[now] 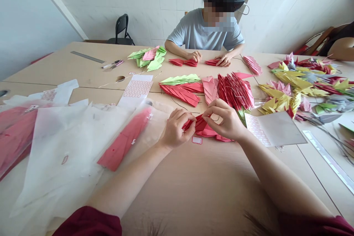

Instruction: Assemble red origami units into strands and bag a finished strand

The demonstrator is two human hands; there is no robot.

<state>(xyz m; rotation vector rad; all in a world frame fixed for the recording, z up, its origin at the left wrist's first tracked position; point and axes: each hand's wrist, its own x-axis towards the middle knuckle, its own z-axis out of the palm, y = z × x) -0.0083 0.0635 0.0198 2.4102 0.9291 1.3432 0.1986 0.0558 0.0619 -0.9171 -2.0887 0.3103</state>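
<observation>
Between my two hands is a piece of folded red paper (201,124). My left hand (177,127) pinches its left end with thumb and forefinger. At its right end, the fingers of my right hand (225,120) are closed on the same paper. More red folded paper (224,138) lies under and beside my right hand. Just below the held piece, a small red-bordered label (197,140) rests on the table. Beyond my hands are a pile of red folded paper (235,90), a pink folded piece (210,89) and a green folded strip (179,79).
Clear plastic bags (69,143) with red paper cover the left side. A label sheet (135,90) lies behind them, another sheet (276,129) at right near a ruler (329,158). Colourful folded paper (298,81) is heaped at far right. Opposite, a co-worker (204,31) handles red folded paper.
</observation>
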